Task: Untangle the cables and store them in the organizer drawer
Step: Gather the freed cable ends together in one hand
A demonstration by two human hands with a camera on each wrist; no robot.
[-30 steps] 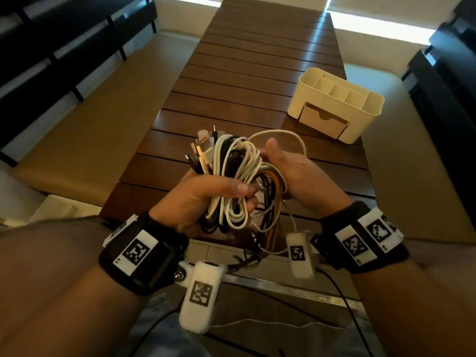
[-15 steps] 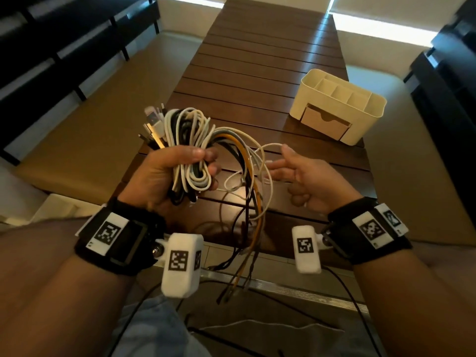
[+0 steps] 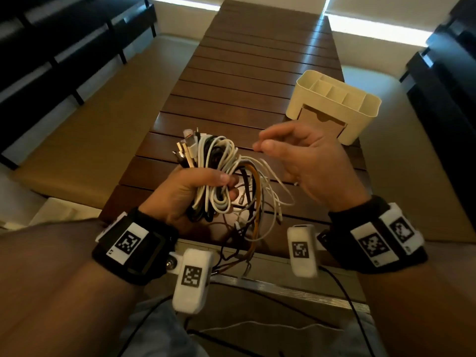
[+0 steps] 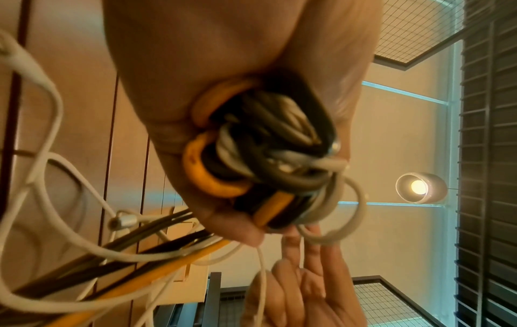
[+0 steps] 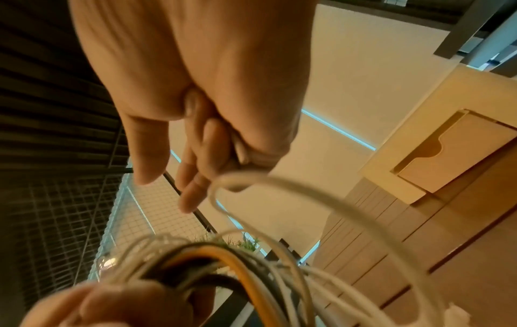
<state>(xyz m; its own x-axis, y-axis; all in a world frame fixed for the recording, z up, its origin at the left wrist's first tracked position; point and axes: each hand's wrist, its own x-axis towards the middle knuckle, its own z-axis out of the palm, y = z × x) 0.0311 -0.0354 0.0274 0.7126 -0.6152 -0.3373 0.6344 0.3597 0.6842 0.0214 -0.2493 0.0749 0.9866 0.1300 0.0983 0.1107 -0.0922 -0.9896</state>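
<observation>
My left hand (image 3: 224, 186) grips a tangled cable bundle (image 3: 219, 161) of white, black and orange cables above the near end of the table, plugs sticking up at the top. The left wrist view shows the coils (image 4: 268, 150) packed in its fist. My right hand (image 3: 262, 143) hovers just right of the bundle with curled fingers. A thin white cable (image 5: 279, 183) hooks round its last fingers and loops back to the bundle. The cream organizer (image 3: 334, 99) stands at the table's right edge, its drawer (image 3: 322, 122) closed.
The dark slatted wooden table (image 3: 244, 73) runs away from me, with tan benches (image 3: 98, 130) along both sides. Loose cable ends (image 3: 247, 243) hang over the near table edge. Dark railings stand at far left and right.
The hands first drew apart, spreading the bundle. My left hand has since come back toward the middle with it. My right hand has risen and curled its fingers on a white loop.
</observation>
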